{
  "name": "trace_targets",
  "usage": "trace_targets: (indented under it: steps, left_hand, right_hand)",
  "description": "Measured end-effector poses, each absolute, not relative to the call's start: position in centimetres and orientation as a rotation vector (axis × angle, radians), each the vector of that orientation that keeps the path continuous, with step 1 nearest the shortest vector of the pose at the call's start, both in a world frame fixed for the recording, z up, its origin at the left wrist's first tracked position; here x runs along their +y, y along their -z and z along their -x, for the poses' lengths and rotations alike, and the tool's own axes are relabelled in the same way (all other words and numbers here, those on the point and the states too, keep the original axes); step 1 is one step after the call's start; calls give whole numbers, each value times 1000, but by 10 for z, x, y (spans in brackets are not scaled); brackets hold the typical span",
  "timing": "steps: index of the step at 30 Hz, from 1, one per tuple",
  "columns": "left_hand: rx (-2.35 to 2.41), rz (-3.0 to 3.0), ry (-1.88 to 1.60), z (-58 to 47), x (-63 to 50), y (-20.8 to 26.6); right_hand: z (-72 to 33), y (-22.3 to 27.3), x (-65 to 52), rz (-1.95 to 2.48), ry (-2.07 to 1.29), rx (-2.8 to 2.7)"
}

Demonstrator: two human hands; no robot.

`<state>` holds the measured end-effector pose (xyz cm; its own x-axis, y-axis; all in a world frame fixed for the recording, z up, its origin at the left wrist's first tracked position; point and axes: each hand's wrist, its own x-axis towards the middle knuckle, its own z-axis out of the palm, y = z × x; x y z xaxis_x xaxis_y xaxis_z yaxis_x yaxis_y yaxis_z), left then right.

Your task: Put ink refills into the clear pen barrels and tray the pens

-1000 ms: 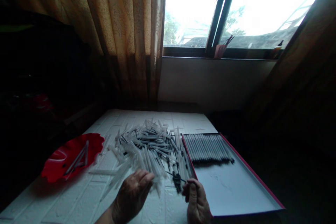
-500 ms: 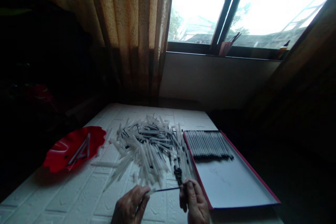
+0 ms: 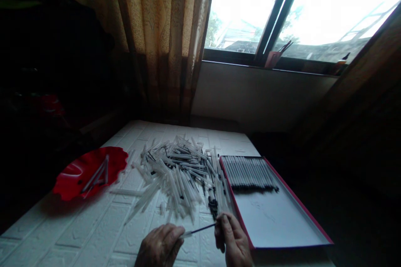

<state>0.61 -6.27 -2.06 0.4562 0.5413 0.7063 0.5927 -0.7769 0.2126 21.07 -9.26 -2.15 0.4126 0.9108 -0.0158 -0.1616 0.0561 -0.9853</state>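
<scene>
one thin dark rod (image 3: 203, 228) stretches from the left hand (image 3: 161, 243), pinched on a clear end piece (image 3: 187, 234), to the right hand (image 3: 232, 238), clamped on the other end, over the surface (image 3: 90, 225) and beside the red-edged box (image 3: 291, 225).

Left hand (image 3: 160, 245) pinching a pale, clear piece (image 3: 187, 234) at one end of a thin dark rod (image 3: 203, 229); right hand (image 3: 232, 240) gripping the other end. Loose clear tubes (image 3: 180, 187) heaped beyond both hands. Small black parts (image 3: 213, 207) just past right fingertips. Red-edged tray (image 3: 285, 223) right of right hand.
</scene>
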Motion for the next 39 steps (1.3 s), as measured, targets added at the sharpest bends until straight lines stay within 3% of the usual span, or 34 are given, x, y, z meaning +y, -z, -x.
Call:
trace_targets:
  steps: [12,17,27,39]
  left_hand:
    - [-899,2586,1230,-11,-64,14]
    - [-939,2630,1271,-10,-64,15]
    - [-1110,2465,1257,23,-58,12]
    - [-1248,2193,1146,59,-48,29]
  right_hand:
    - [-185,70,-94,1202,-57,-1920]
    - [-174,77,-96,1310,-13,-1856]
    - [-175,47,-82,1274,-318,-2014]
    - [-121,32,-28,1587,-13,-2141]
